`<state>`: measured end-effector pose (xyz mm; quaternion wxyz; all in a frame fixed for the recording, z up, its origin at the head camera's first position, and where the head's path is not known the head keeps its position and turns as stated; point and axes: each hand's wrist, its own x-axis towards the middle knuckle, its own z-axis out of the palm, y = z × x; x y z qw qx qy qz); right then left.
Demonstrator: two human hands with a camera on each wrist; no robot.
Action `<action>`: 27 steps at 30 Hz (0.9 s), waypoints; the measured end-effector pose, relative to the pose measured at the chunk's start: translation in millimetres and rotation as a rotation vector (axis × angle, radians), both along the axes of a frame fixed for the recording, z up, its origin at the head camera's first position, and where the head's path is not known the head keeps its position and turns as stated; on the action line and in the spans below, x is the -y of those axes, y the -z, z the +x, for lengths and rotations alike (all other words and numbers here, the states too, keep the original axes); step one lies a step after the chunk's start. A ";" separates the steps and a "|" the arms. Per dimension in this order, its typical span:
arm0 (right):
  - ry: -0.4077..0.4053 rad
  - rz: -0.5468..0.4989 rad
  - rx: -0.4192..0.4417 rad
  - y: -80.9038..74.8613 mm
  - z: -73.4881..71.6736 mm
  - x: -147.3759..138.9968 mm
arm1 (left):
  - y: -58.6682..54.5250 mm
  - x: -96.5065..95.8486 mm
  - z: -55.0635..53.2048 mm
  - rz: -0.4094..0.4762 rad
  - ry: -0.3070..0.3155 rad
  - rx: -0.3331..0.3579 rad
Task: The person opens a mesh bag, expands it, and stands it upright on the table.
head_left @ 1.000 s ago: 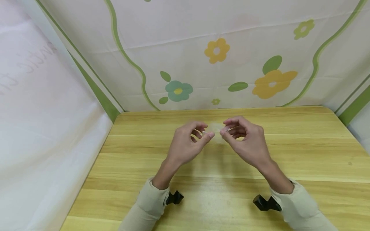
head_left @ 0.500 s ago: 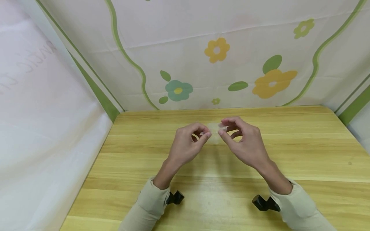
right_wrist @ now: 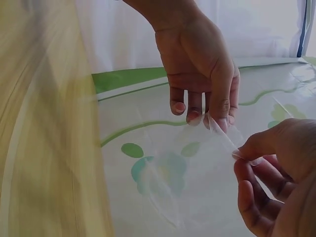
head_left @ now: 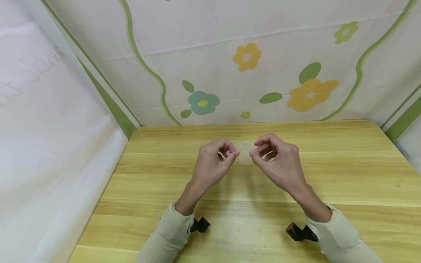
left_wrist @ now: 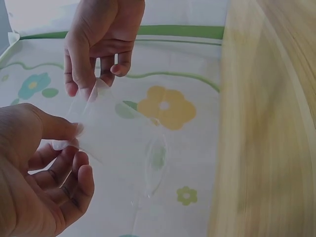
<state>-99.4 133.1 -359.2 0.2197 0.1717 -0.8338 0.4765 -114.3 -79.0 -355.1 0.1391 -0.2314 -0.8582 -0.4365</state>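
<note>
Between both hands hangs a thin, see-through plastic piece (head_left: 244,156), held above the table. Its rim is pinched at one side by my left hand (head_left: 212,160), thumb against curled fingers. My right hand (head_left: 279,162) pinches the opposite side in the same way. In the left wrist view the clear plastic (left_wrist: 123,136) spreads away from the fingertips and shows a faint oval outline at its far end. A crease runs along the plastic (right_wrist: 222,133) between the hands in the right wrist view. It is too transparent to tell whether it is a bag or a cup.
The wooden table (head_left: 236,226) lies beneath both hands. Behind it rises a white cloth backdrop (head_left: 210,65) printed with flowers, and a white cloth side panel (head_left: 59,146) stands at the left. Black wrist mounts (head_left: 202,224) project from the sleeves.
The plastic's rounded outline has come to show more clearly between the hands. The left thumb and fingers have drawn closer together; the right fingers have shifted slightly on the rim.
</note>
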 end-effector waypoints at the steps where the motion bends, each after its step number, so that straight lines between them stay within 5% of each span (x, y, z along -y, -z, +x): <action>1: 0.006 -0.008 -0.013 0.1 0.2 0.5 | 0.1 -0.2 0.1 0.003 -0.008 -0.002; 9: 0.039 0.003 -0.101 3.2 -0.2 4.7 | 0.2 -3.2 2.4 0.040 -0.052 -0.001; 17: 0.057 0.067 -0.057 7.0 -0.5 5.8 | 2.1 -5.2 2.7 0.069 -0.048 -0.011; 27: 0.059 -0.011 -0.137 9.8 -2.0 8.7 | 4.4 -8.9 4.7 0.063 -0.080 -0.049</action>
